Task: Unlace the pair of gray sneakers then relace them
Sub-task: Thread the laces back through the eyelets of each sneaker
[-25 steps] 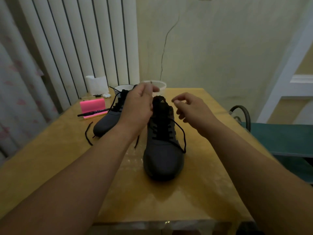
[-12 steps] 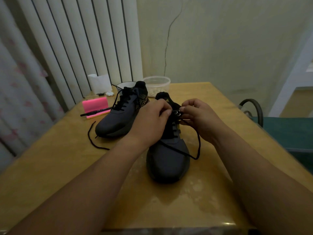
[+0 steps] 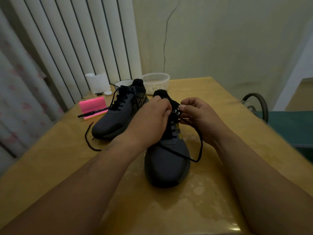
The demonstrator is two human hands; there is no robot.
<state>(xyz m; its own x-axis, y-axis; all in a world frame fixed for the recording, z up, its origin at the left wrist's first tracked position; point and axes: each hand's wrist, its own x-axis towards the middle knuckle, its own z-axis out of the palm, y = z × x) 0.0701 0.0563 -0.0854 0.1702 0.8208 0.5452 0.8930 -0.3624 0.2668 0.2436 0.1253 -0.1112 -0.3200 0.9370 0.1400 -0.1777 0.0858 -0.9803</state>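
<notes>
The right hand's thumb and forefinger are pressed together right beside 2 metal eyelets, pinching the black lace, and its other fingers curl under. Facing it, the left hand has its fingers curled tight on the upper edge of the near sneaker at those eyelets; whether it also holds lace I cannot tell. From under the right hand the lace drops in a loose loop beside the sneaker, then runs back across the gray toe and vanishes beneath the left wrist. This sneaker stands mid-table, toe toward the person. The far sneaker sits just behind and to the left, laced, 1 lace end trailing on the table. Beyond lie a pink pad with a pen across it, a white roll, a bowl and a clear tub.
</notes>
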